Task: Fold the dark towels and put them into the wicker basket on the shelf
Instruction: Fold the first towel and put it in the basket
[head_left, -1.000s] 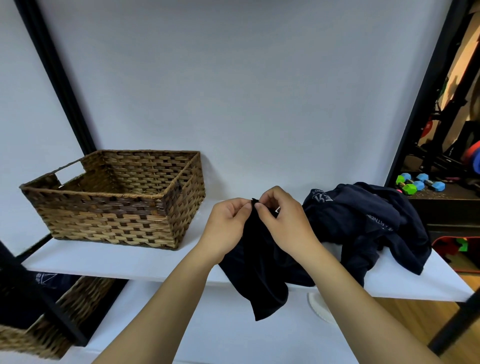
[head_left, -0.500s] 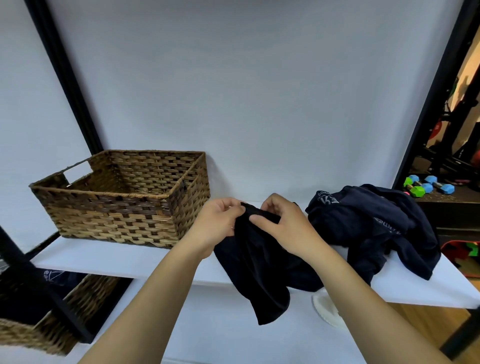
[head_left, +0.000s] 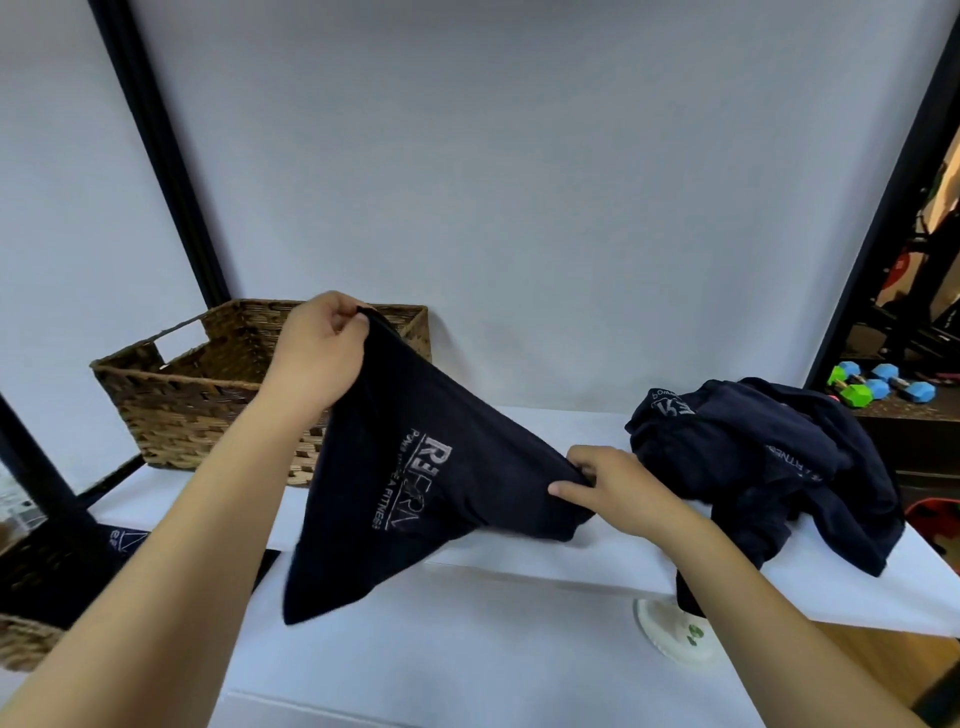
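Observation:
A dark navy towel (head_left: 415, 483) with pale lettering is stretched between my hands over the white shelf (head_left: 582, 551). My left hand (head_left: 322, 358) pinches one corner, raised in front of the wicker basket (head_left: 171, 400). My right hand (head_left: 613, 483) grips the opposite edge low on the shelf. The towel's lower corner hangs past the shelf's front edge. A heap of more dark towels (head_left: 769, 457) lies on the right of the shelf. The basket stands at the shelf's left; its inside is not visible.
Black frame posts (head_left: 166, 156) rise at the left and right. A lower shelf holds a second wicker basket (head_left: 41, 587) with dark cloth at the bottom left. A white round object (head_left: 670, 634) sits below the shelf edge. Coloured dumbbells (head_left: 878, 389) lie beyond on the right.
My hands, close together on the bunched towel before, have moved apart. The left rose towards the basket and the right dropped rightwards, spreading the towel and showing its lettering.

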